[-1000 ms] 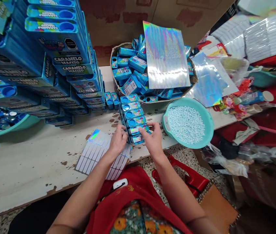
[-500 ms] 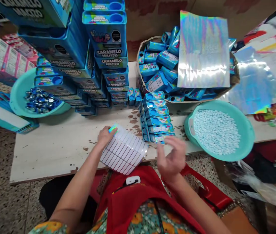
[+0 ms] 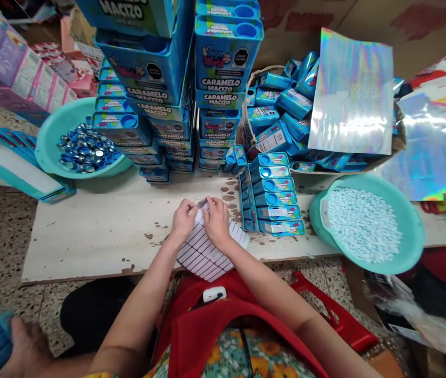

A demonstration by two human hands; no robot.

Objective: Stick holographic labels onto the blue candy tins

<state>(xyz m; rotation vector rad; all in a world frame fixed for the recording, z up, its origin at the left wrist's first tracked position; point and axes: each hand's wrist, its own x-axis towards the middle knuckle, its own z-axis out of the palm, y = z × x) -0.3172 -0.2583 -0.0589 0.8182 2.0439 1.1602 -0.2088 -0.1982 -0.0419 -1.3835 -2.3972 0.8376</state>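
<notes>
A sheet of white rectangular stickers (image 3: 207,252) lies tilted across the table's front edge. My left hand (image 3: 185,218) pinches its top corner between thumb and fingers. Beside it, my right hand (image 3: 215,218) is closed on the same corner, fingertips almost touching those of the left. Just right of the hands stands a row of small blue candy boxes (image 3: 278,198); the lower ones carry pale strips on their tops.
Tall stacks of blue boxes (image 3: 223,58) rise behind. Teal tubs hold metallic caps (image 3: 84,149) and pale candies (image 3: 364,226). A shiny sheet (image 3: 351,94) covers part of a full basket. Another person's hand (image 3: 26,344) holds blue boxes at lower left.
My right hand has moved left from beside the box row to the sheet's top corner. The view has shifted, and another person's hand with blue boxes has appeared at lower left.
</notes>
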